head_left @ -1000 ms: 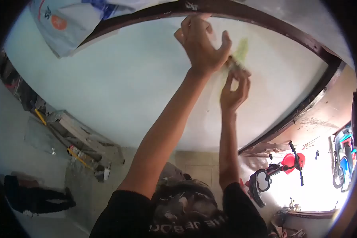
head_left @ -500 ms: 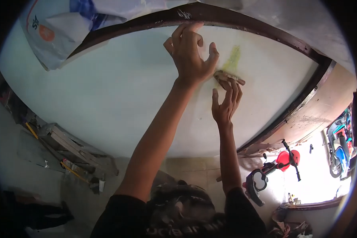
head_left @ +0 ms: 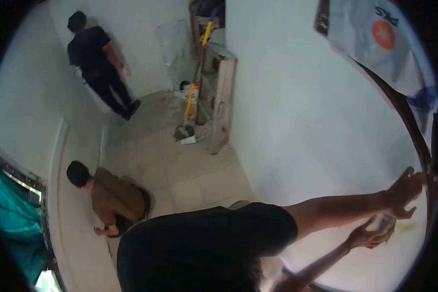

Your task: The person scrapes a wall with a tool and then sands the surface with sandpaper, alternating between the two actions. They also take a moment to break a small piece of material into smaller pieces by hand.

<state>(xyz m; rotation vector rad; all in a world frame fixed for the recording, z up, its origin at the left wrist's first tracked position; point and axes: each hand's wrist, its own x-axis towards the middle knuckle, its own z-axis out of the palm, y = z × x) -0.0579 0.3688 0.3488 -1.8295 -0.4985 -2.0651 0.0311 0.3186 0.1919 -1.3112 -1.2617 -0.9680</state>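
Observation:
At the far right of the view, my left hand is raised to the dark wooden trim on top of the white wall. Its bent fingers are apart and hold nothing. Below it my right hand grips a small flat brownish block against the wall; its exact kind does not show. A yellow-green patch marks the wall beside the block.
One person in dark clothes stands at the far wall. Another person crouches by the left wall. A wooden stand and a yellow-handled tool lean near the corner. Plastic sheeting hangs upper right; a teal curtain hangs left.
The view has swung left, bringing the room and two people into sight and shifting my hands to the right edge. My right hand still holds the block at the wall.

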